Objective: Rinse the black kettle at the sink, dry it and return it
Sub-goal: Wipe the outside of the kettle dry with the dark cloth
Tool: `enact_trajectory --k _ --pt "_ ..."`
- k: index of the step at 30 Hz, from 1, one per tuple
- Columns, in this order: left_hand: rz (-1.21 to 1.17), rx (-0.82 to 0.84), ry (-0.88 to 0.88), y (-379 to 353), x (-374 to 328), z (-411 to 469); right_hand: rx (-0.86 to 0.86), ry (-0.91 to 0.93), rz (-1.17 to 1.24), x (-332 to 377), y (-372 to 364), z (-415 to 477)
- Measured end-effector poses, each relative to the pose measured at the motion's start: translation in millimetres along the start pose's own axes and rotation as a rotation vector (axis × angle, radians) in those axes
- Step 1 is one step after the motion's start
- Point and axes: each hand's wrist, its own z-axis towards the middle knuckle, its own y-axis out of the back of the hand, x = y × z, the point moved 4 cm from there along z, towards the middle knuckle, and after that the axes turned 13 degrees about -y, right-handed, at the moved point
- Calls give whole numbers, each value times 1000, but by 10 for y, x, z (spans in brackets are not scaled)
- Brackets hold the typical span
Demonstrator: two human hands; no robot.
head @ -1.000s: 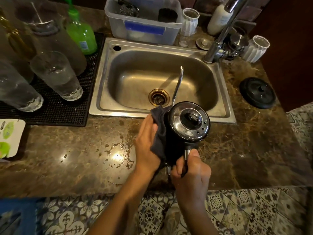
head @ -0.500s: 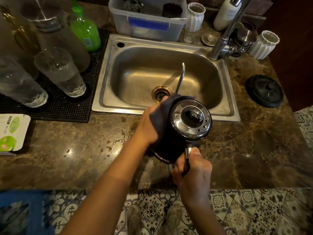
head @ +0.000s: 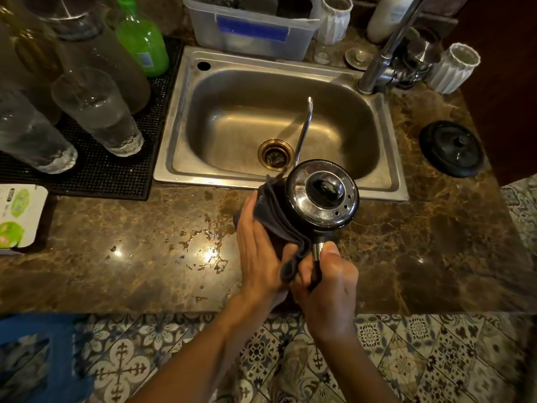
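A black kettle [head: 321,194] with a shiny metal lid and a thin gooseneck spout is held above the marble counter, just in front of the steel sink [head: 186,117]. My right hand [head: 327,289] grips its handle from below. A dark grey cloth [head: 276,216] is pressed flat against the kettle's left side by my left hand [head: 257,251]. The spout points away from me over the basin. The kettle's lower body is hidden by the cloth and my hands.
The kettle's round black base [head: 452,148] lies on the counter right of the sink. Glasses [head: 98,112] and a green bottle [head: 142,39] stand on a black mat at the left. A plastic tub [head: 250,30], white cups and the tap [head: 383,62] line the back.
My left hand has slid the cloth from the top of the kettle's side back down toward me. The kettle stays held in front of the sink.
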Motion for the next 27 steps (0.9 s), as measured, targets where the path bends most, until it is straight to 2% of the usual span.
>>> enact_trajectory --k 4,6,8,13,15,18,19,22,25,27 --pt "57 6 -163 49 -110 191 16 -67 66 -30 14 1" --pt "22 -36 -145 71 -145 278 6 -83 61 -32 9 -3" --pt "1 1 -127 121 -183 440 11 -76 39 -26 2 0" --pt "8 358 -180 86 98 1055 38 -91 25 -33 15 8" --pt "-11 429 -193 62 153 1122 40 -90 21 -14 -1 0" --pt "-19 318 -228 123 50 929 55 -71 46 6 -7 -12" --pt "-38 241 -181 132 15 794 53 -54 50 6 1 -18" --pt "-160 -21 104 84 -31 334 34 -9 -12 -20 23 -7" --pt "-40 -96 125 1 -1 138 46 18 -84 -62 58 42" --pt "-8 -78 17 69 -22 257 53 115 -184 -37 33 23"
